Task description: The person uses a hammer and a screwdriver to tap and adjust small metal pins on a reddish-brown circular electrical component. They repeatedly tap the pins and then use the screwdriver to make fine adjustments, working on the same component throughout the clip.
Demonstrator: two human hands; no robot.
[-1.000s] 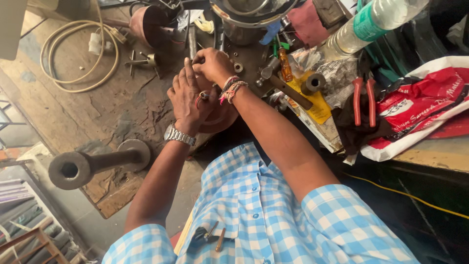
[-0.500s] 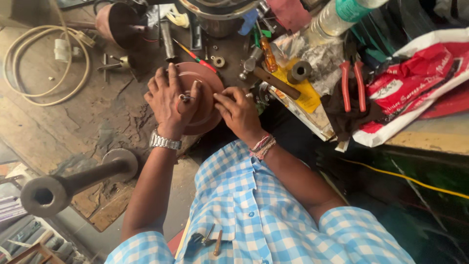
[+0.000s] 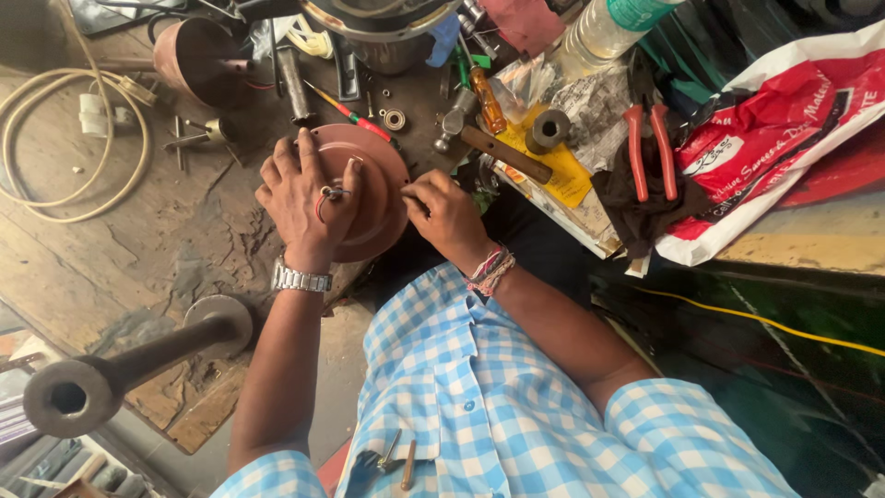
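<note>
A round reddish-brown metal cover (image 3: 378, 198) lies on the worn wooden bench. My left hand (image 3: 304, 194), with a ring and a steel wristwatch, is spread flat on top of it and presses it down. My right hand (image 3: 447, 217), with thread bands at the wrist, has its fingers pinched together at the cover's right rim. Whatever it pinches is too small to make out.
A hammer (image 3: 489, 148), red-handled pliers (image 3: 650, 148), screwdrivers (image 3: 355, 115), a bearing (image 3: 395, 119) and a plastic bottle (image 3: 608, 32) crowd the bench's far side. A red-and-white bag (image 3: 774, 129) lies right. Coiled cream cable (image 3: 55, 138) sits left; a heavy steel post (image 3: 129, 364) stands near the left edge.
My right hand came back from the far bench to the cover's right rim. My left hand stayed on the cover, which now sits lower and more central in view.
</note>
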